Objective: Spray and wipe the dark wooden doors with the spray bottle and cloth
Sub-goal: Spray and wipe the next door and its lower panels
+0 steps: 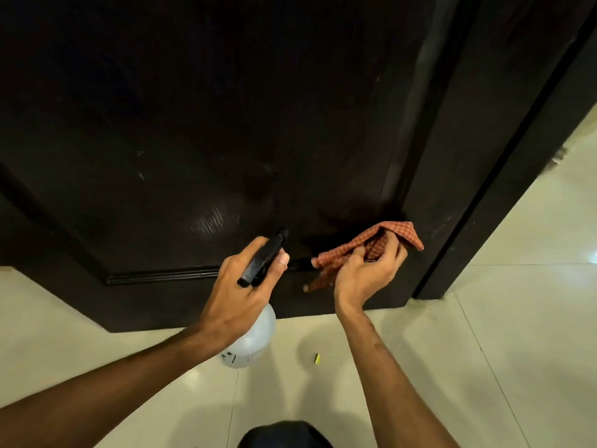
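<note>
A dark wooden door [193,124] fills the upper view, with a raised moulding near its bottom. My left hand [240,286] grips a spray bottle [255,341] with a translucent white body and a black trigger head, its nozzle pointing at the door's lower part. My right hand [365,276] holds a bunched orange checked cloth [387,237] close to the door's lower right, by the door's right edge. A wet sheen shows on the door above the nozzle.
The dark door frame [484,156] runs down the right side. Pale glossy floor tiles [484,350] lie below and to the right. A small yellow scrap [318,358] lies on the floor. My dark-clothed knee [284,436] shows at the bottom edge.
</note>
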A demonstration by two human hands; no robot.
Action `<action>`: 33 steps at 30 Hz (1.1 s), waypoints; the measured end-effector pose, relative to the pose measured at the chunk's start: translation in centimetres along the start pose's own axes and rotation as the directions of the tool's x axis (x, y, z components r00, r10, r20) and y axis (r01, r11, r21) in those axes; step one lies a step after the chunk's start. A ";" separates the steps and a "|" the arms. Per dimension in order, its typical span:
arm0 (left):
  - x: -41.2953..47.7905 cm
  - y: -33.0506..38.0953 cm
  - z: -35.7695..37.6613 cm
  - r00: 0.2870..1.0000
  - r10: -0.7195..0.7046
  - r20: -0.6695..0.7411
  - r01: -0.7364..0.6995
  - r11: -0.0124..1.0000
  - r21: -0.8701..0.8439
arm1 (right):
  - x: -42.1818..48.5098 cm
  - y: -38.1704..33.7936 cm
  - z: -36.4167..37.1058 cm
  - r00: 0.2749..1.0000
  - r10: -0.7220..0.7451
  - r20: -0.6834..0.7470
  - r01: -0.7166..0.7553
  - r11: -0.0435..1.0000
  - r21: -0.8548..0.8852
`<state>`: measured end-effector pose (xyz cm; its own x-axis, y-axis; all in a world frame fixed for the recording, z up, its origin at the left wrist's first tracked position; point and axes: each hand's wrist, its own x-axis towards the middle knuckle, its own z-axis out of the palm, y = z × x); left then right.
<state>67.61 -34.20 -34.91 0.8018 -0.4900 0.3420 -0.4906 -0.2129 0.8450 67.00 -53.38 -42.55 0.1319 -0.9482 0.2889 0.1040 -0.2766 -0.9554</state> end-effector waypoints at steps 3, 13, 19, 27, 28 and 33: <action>-0.6 -0.1 0.4 0.999 -0.013 0.032 0.014 1.000 -0.013 | 0.1 -1.1 -0.1 0.994 -0.110 -0.002 0.110 0.993 0.048; 3.0 1.4 6.1 0.964 0.115 0.242 -0.089 0.989 -0.114 | 7.0 -0.4 -1.7 0.995 -0.044 -0.089 0.044 0.999 -0.005; 4.4 3.1 8.5 0.960 0.143 0.242 -0.109 0.983 -0.149 | 8.5 1.1 -3.2 0.935 0.337 -0.107 -0.345 0.936 -0.067; 5.3 2.9 10.0 0.963 0.123 0.240 -0.090 0.985 -0.145 | 9.7 1.2 -4.3 0.998 0.067 -0.021 -0.070 0.989 -0.132; 5.2 2.8 10.1 0.963 0.118 0.242 -0.085 0.986 -0.142 | 9.2 1.7 -4.6 0.976 0.215 -0.019 -0.216 0.971 -0.103; 5.4 2.2 10.2 0.970 0.101 0.222 -0.070 0.987 -0.145 | 9.9 -0.1 -4.3 0.983 0.181 -0.012 -0.181 0.980 -0.081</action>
<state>67.41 -45.95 -35.42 0.6521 -0.6845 0.3259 -0.4908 -0.0535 0.8697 64.03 -63.44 -39.82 0.1367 -0.9844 0.1106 -0.0016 -0.1119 -0.9937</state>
